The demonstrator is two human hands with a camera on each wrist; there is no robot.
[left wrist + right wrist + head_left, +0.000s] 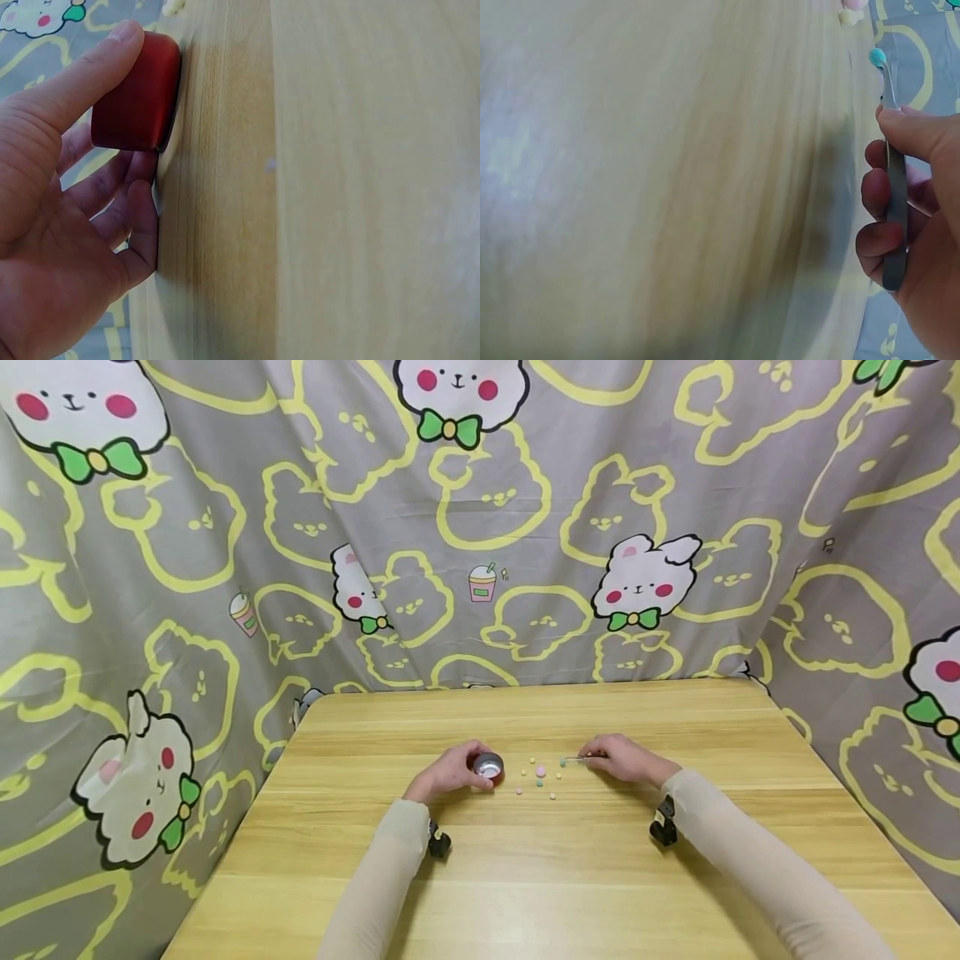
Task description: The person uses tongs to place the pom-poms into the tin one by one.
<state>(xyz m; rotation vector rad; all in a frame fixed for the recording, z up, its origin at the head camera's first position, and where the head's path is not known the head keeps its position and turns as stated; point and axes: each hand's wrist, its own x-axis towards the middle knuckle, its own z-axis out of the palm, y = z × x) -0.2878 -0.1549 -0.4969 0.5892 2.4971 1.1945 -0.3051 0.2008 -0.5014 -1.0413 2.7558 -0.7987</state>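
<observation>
My left hand (452, 770) grips a small round red bowl (139, 97) with a silvery inside, thumb on one side and fingers round the other. In the left wrist view the bowl is right at the tabletop. To the right, my right hand (624, 758) holds metal tweezers (895, 217) between thumb and fingers. Their tips pinch a small teal ball (877, 57). Between the hands lie several little balls: a larger pink one (541, 772), a green one (539, 783), and pale yellow and pink ones.
The wooden table (540, 877) reaches back to a grey curtain (465, 635) with bear and rabbit prints, which also hangs along both sides. Black wrist mounts (663, 823) are strapped on near both sleeves.
</observation>
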